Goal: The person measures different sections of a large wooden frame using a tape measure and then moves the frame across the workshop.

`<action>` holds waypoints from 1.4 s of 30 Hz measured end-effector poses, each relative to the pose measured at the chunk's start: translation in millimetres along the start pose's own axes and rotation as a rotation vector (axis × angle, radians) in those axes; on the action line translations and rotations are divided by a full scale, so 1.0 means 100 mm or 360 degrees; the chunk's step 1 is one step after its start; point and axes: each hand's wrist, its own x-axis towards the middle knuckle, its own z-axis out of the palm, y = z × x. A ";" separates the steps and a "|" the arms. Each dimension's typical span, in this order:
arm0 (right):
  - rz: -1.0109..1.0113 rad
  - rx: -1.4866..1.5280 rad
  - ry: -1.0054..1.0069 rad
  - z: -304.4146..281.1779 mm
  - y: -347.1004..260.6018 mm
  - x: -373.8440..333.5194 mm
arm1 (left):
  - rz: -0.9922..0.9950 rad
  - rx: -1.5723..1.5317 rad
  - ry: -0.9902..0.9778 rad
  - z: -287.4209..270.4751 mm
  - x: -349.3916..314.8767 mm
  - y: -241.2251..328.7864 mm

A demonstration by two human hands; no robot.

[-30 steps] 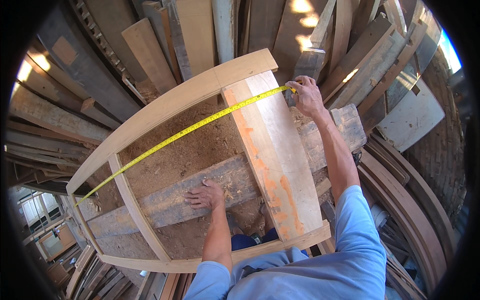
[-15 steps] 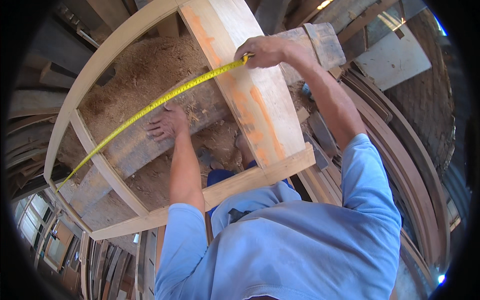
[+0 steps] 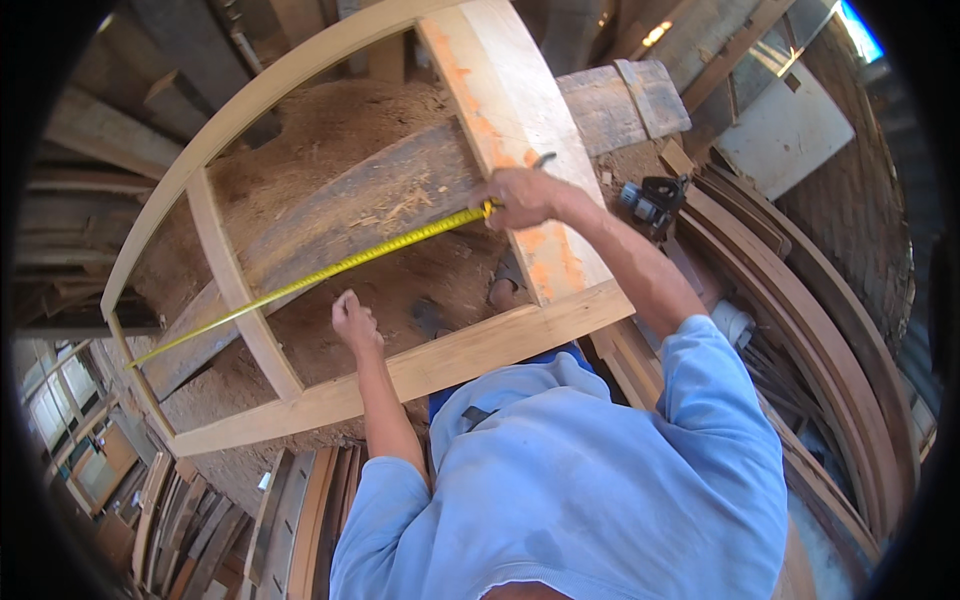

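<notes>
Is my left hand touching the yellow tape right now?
Apart. The head view shows it: a strip of brown ground is visible between the left hand and the yellow tape.

The markings on the yellow measuring tape [image 3: 385, 248] cannot be read.

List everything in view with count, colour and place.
Tape measure: one, yellow, stretched across frame
Wooden frame: one, pale, centre
Panel: one, pale with orange patches, frame's right
Plank: one, greyish, beneath frame
Shavings: uncountable, brown, inside frame's outline
Device: one, black and blue, right of frame
Board: one, whitish, upper right
Curved timbers: several, brown, right
Loose boards: many, brownish, left
Shirt: one, light blue, bottom
Left hand: one, bare, over frame opening
Right hand: one, bare, gripping tape
</notes>
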 end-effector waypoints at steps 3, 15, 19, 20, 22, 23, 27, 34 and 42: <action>-0.0161 0.0024 0.0038 0.49 0.00 -0.01 | -0.0197 -0.0724 0.0035 -0.40 -0.09 0.00; -0.0381 0.0190 -0.0133 1.19 -0.24 -0.48 | -0.0023 -0.1479 0.0299 -1.22 -0.09 0.16; -0.0147 0.0092 -0.0309 0.96 -0.45 -0.53 | -0.0281 -0.1403 0.0337 -1.21 -0.11 -0.06; -0.0225 0.0081 -0.0243 1.19 -0.26 -0.61 | -0.0285 -0.1350 0.0351 -1.28 -0.24 -0.17; -0.0182 0.0037 -0.0241 1.18 -0.19 -0.62 | -0.0267 -0.1359 0.0295 -1.25 -0.30 -0.24; -0.0099 0.0040 -0.0288 1.17 -0.15 -0.63 | -0.0256 -0.1356 0.0266 -1.24 -0.32 -0.26; 0.0034 0.0041 -0.0311 0.99 -0.33 -0.75 | -0.0233 -0.1356 0.0099 -1.08 -0.44 -0.35; 0.0072 0.0082 -0.0269 1.01 -0.05 -0.94 | -0.0365 -0.1391 -0.0071 -0.87 -0.76 -0.40; 0.0070 -0.0106 -0.0172 1.07 0.18 -1.12 | -0.0249 -0.1343 -0.0171 -0.78 -0.70 -0.73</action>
